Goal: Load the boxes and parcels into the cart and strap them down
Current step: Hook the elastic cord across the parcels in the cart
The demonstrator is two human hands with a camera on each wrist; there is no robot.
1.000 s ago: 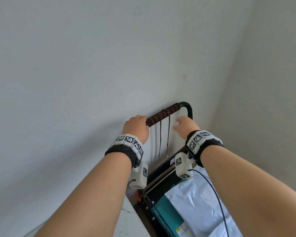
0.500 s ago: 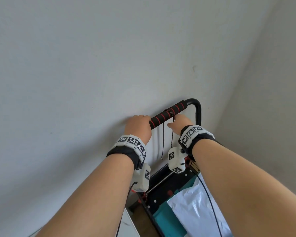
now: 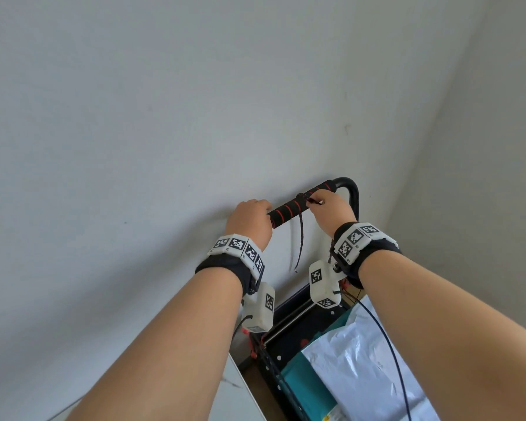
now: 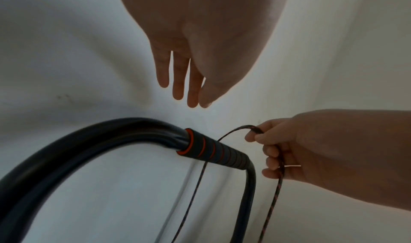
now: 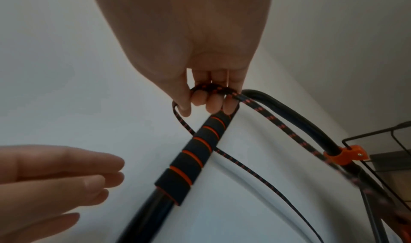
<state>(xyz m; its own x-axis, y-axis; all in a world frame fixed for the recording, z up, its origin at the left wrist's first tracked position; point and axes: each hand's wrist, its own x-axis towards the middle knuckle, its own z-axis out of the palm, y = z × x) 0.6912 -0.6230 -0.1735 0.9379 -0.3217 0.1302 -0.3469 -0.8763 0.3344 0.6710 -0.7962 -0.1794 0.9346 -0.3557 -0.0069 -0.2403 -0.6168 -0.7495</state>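
Fingers [image 5: 209, 100] of right hand [image 3: 331, 212] curled round black-red elastic cord [image 5: 262, 111] at the cart handle [image 3: 298, 205] foam grip. Left hand [image 3: 249, 221] fingers [image 4: 177, 77] straight, holding nothing, just beside handle's left end. White parcel [image 3: 356, 357] and teal box [image 3: 307, 387] lie in cart [image 3: 274, 369] below.

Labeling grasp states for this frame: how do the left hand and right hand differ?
The left hand has straight, relaxed fingers and holds nothing; the right hand has curled fingers pinching the elastic cord. The left hand sits at the handle grip's left end, the right hand near the grip's right end, where the cord wraps around it. Both wear marker wristbands and are raised at the cart handle.
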